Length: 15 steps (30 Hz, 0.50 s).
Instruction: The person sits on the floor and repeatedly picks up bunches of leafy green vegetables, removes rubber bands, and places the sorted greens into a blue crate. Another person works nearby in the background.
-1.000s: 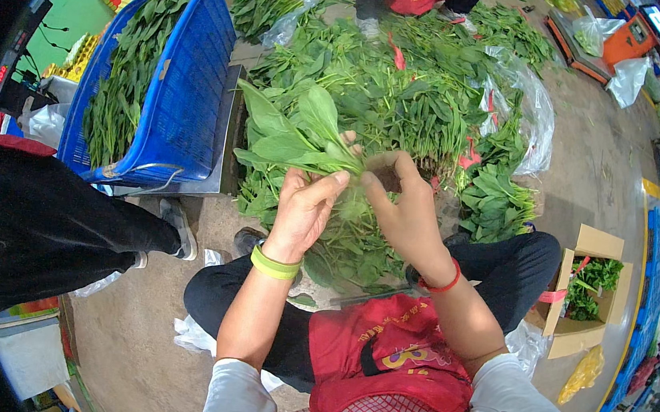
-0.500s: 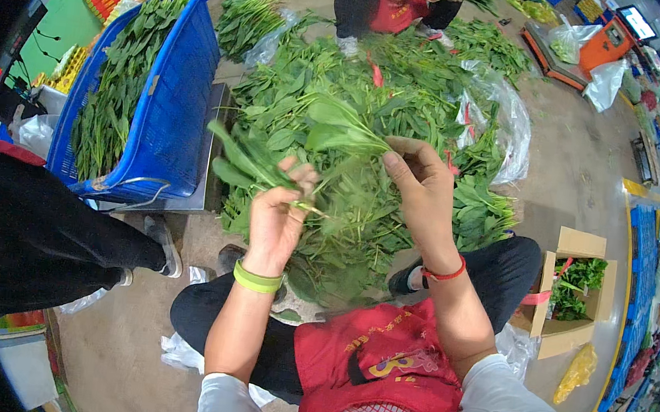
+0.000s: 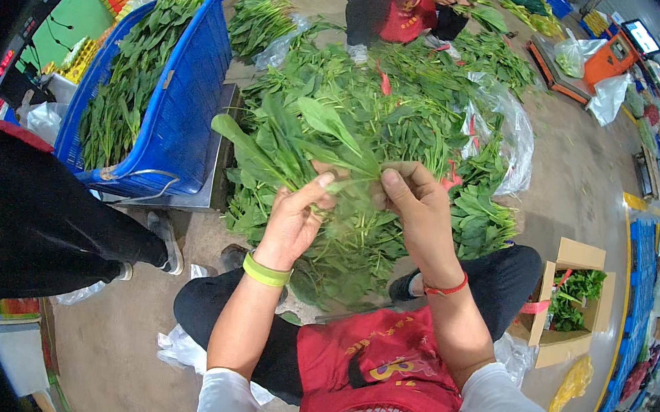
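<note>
My left hand [image 3: 298, 215], with a yellow-green band at its wrist, is closed round a small bunch of leafy greens [image 3: 259, 153] whose leaves point up and to the left. Close beside it, my right hand [image 3: 418, 207] pinches the stem end of another leafy green stalk [image 3: 336, 130], its leaves reaching left over the bunch. Beneath both hands spreads a wide heap of loose leafy greens [image 3: 428, 112] on the floor, stems and leaves mixed.
To the left, a blue crate [image 3: 191, 87] full of greens stands on a metal platform. A person's dark-trousered leg [image 3: 63, 218] is near it. Beyond the heap a co-worker [image 3: 407, 9] handles greens. At right are an open cardboard box [image 3: 570, 344] and an orange scale [image 3: 609, 58].
My left hand has moved up and right, toward my right hand, with its bunch. My right hand has shifted slightly down, and its stalk now overlaps the bunch.
</note>
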Each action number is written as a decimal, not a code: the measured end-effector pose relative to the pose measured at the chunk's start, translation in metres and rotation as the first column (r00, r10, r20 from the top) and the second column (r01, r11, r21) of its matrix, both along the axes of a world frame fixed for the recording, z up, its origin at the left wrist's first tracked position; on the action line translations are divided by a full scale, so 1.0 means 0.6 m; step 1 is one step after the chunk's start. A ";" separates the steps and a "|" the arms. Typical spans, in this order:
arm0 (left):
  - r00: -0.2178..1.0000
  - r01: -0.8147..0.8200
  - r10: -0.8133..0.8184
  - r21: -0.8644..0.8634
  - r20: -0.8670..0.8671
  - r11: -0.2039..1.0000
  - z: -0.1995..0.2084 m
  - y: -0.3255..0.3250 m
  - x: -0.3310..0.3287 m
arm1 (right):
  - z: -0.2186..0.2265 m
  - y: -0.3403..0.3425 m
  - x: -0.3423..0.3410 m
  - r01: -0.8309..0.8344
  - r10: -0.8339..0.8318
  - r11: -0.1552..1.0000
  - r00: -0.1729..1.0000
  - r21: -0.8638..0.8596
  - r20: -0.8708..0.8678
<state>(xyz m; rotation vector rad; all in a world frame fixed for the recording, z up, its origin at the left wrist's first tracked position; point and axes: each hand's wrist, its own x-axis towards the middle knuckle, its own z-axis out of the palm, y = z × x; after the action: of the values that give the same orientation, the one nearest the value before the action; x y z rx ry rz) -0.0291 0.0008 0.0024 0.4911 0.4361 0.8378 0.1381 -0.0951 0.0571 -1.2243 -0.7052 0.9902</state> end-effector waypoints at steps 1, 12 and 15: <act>1.000 0.009 -0.009 0.007 -0.001 1.000 -0.007 0.000 0.000 | -0.001 -0.001 -0.006 -0.007 0.006 1.000 0.998 -0.005 -0.055; 0.972 -0.143 0.174 0.188 -0.156 0.972 0.023 -0.027 0.013 | -0.039 -0.005 -0.035 -0.012 0.021 0.998 0.990 -0.063 0.138; 0.952 -0.229 0.261 0.192 -0.159 0.954 0.033 -0.033 0.020 | -0.062 0.006 -0.041 0.131 -0.103 0.989 0.944 -0.068 0.315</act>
<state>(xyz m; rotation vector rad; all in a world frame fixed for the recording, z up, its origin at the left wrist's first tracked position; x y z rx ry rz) -0.0173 -0.0190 0.0221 0.6864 0.6061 1.0818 0.1133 -0.0914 0.0197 -1.5023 -0.8290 0.7429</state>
